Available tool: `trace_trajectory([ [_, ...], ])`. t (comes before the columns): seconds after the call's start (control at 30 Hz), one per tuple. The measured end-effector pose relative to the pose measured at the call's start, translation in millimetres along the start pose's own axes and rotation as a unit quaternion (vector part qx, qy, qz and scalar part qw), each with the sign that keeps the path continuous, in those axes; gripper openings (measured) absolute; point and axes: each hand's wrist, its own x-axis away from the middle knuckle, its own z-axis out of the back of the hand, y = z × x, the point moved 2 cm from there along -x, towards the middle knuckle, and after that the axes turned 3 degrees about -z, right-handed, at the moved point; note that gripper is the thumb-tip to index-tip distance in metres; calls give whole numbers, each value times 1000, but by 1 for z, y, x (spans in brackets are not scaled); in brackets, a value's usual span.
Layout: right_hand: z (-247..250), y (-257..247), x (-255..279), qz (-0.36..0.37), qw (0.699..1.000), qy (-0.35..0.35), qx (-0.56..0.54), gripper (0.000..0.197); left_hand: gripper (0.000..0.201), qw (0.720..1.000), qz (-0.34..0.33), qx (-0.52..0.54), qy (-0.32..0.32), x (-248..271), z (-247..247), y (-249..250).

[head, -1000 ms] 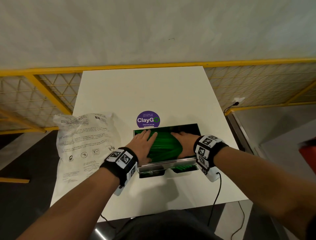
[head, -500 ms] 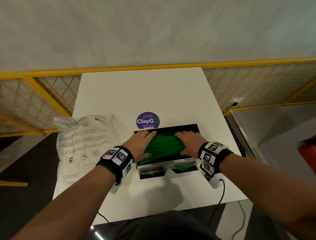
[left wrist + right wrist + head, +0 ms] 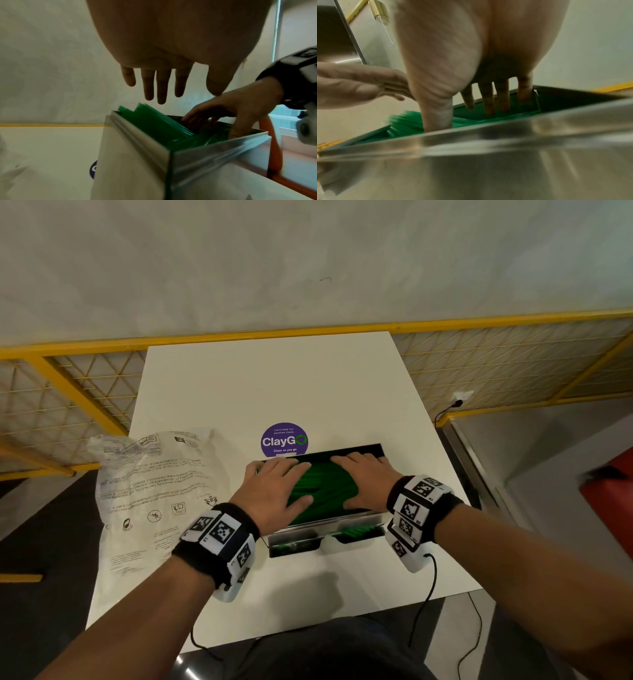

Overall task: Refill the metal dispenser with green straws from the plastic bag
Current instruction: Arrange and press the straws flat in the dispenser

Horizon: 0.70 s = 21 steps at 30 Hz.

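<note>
White surface (image 3: 274, 378) is seen in the head view, backed by a yellow mesh railing (image 3: 513, 364) and a pale wall. Metal dispenser (image 3: 318, 527) is set near the front edge, just past a purple ClayGo sticker (image 3: 284, 440). Green straws (image 3: 325, 491) are piled in its open top, and a few show in the front slot below. Left hand (image 3: 274, 491) and right hand (image 3: 368, 484) are laid flat over the pile, one on each side, fingers straight, nothing grasped. Plastic bag (image 3: 154, 491) is seen lying slack to the left on the surface, apart from the dispenser; whether straws remain in it cannot be told.

Left wrist view: left hand (image 3: 163, 60) is held above the straws (image 3: 154, 121) with fingers extended, grip released. Some straws are seen tilted up against the left wall of the dispenser (image 3: 137, 148), not yet lying level. Right hand (image 3: 231, 112) is seen reaching into the far end, fingertips down among the straws.

Right wrist view, blurred: right hand (image 3: 479, 54) is seen with straight fingers pressed onto the straws (image 3: 471, 115) inside the dispenser (image 3: 488, 155); grip released.

Loading is judged largely done; levelling of the uneven pile is judged still left.
</note>
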Motion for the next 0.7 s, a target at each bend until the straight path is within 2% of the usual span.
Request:
trace_trajectory([
  [0.07,4,2,1,2,1000,-1,-14,88,69,999,-18,-30,-38,1,-1,5],
  [0.17,6,4,3,15,1000,-3,-14,82,67,990,-16,-78,-113,-1,-8,0],
  [0.33,-5,6,4,15,997,-61,40,77,73,994,-18,-48,-97,-7,-12,-12],
  [0.47,-7,4,-1,3,995,-50,83,62,64,999,-13,0,-39,-6,-9,-11],
  [0.53,-8,5,-1,5,995,-51,84,62,53,998,-6,45,44,0,0,-10],
  [0.63,-3,8,4,14,998,-25,56,73,34,965,95,156,188,12,20,-29],
  [0.7,5,4,5,20,1000,-4,8,78,31,936,174,216,215,20,25,-48],
])
